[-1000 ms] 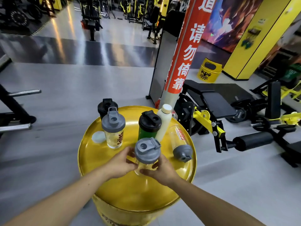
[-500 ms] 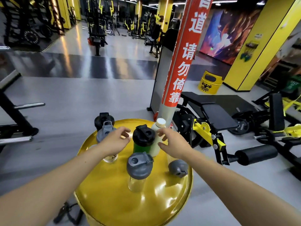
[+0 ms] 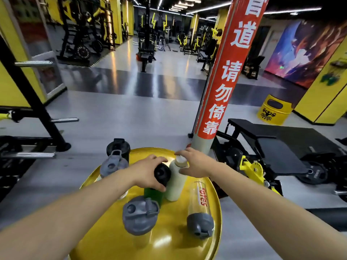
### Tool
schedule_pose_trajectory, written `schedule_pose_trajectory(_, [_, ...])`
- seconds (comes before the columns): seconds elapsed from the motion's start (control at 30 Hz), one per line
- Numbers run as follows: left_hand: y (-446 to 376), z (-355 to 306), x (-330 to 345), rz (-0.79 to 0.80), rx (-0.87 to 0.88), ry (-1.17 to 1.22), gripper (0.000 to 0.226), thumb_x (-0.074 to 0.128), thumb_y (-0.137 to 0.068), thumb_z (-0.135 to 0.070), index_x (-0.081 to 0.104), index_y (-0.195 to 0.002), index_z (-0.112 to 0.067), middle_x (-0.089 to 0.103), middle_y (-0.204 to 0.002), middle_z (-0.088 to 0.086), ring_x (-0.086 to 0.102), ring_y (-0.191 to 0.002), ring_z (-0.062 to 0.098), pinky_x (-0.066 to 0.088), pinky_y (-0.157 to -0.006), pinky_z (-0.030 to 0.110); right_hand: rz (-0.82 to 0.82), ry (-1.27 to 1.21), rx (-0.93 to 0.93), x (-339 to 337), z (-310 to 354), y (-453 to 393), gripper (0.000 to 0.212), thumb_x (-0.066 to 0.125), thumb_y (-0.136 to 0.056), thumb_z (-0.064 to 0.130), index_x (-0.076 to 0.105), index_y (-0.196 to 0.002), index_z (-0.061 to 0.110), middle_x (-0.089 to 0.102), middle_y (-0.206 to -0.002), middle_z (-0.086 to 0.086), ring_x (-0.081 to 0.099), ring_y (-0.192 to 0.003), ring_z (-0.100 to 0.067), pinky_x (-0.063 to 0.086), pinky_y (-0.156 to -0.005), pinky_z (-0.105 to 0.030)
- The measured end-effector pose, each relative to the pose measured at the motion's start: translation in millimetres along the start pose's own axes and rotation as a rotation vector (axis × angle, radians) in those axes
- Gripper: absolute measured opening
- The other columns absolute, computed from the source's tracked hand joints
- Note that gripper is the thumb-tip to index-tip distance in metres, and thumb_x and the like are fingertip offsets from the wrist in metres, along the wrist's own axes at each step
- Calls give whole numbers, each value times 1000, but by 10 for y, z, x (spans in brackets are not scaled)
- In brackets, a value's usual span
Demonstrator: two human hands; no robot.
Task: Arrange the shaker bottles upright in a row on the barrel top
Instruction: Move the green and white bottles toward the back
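Observation:
Several shaker bottles stand on the round yellow barrel top (image 3: 169,244). My left hand (image 3: 148,171) grips the black lid of the green bottle (image 3: 153,194) from above. My right hand (image 3: 195,164) closes around the neck of the white bottle (image 3: 175,186), which stands right beside the green one. A clear bottle with a grey lid (image 3: 139,216) stands upright in front. Another clear bottle with red lettering (image 3: 200,205) lies on its side at the right, grey cap toward me. At the back left stand a grey-lidded bottle (image 3: 112,165) and a black bottle (image 3: 118,148).
A red-and-grey padded pillar (image 3: 223,87) rises just behind the barrel. A black weight bench with yellow parts (image 3: 266,151) is at the right, a rack with bars (image 3: 28,117) at the left. A small yellow bin (image 3: 274,109) sits far right.
Both hands left the front clear bottle, reached toward the back, and now grip the green and white bottles. The camera view tilted upward.

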State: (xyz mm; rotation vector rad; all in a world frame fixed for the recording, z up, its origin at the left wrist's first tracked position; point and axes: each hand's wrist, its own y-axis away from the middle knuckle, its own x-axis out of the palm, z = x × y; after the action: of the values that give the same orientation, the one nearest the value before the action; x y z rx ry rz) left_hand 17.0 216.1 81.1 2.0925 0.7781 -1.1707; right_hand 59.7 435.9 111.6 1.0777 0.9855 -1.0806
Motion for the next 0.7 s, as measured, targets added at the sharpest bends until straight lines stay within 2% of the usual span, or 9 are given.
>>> schedule_pose_trajectory(0.1, [-64,-7,1,4,-32,-7,109,80,-49,-67,31,-143,-41,39,-134,-9,53,-119,23,51,-97,41,45,-22,-32,48,-82,-95,83,75,-82,47,32,-151,30,46,-148,-4,50,-131,-30,45,-105,-40])
schedule_pose_trajectory(0.17, [-82,-12,-17,3,-50,-9,107,79,-49,-68,33,-141,-40,40,-129,-8,53,-116,22,51,-96,38,81,-3,-48,84,-105,-148,88,79,-76,51,31,-148,31,52,-142,-5,56,-121,-32,50,-97,-42])
schedule_pose_trajectory(0.23, [-94,-12,-44,5,-68,-15,102,79,-50,-67,36,-139,-39,41,-123,-8,53,-112,22,51,-94,37,85,13,-70,102,-101,-192,87,81,-74,52,34,-143,27,57,-133,-7,60,-110,-32,52,-89,-41])
schedule_pose_trajectory(0.3, [-118,-11,-92,0,-72,-32,99,80,-51,-67,39,-137,-39,44,-118,-6,53,-109,23,50,-94,38,60,12,-83,91,-102,-240,84,81,-74,53,36,-139,25,61,-125,-7,62,-105,-32,53,-86,-43])
schedule_pose_trajectory(0.37, [-169,8,-152,-16,-82,-23,98,82,-53,-64,41,-137,-36,46,-119,-6,53,-110,23,50,-94,38,37,-5,-78,65,-124,-308,82,79,-72,56,38,-136,25,63,-119,-7,63,-101,-31,55,-85,-45])
schedule_pose_trajectory(0.47, [-271,84,-227,-56,-112,-19,100,82,-53,-62,40,-139,-34,44,-120,-6,52,-113,23,51,-93,37,18,-76,-42,44,-151,-430,80,79,-72,57,39,-134,25,61,-108,-2,60,-92,-27,55,-78,-40])
schedule_pose_trajectory(0.6, [-492,266,-378,-123,-157,-23,100,82,-53,-59,39,-139,-34,46,-124,-2,55,-110,25,53,-89,35,-2,-154,4,17,-156,-663,83,79,-70,58,38,-135,28,65,-116,-5,62,-97,-26,57,-81,-42])
schedule_pose_trajectory(0.7, [-713,418,-549,-144,-184,-41,100,83,-53,-59,37,-136,-29,46,-125,0,56,-107,26,53,-89,37,-21,-145,21,25,-137,-844,78,79,-72,54,38,-134,29,64,-115,-6,59,-93,-25,56,-78,-40])
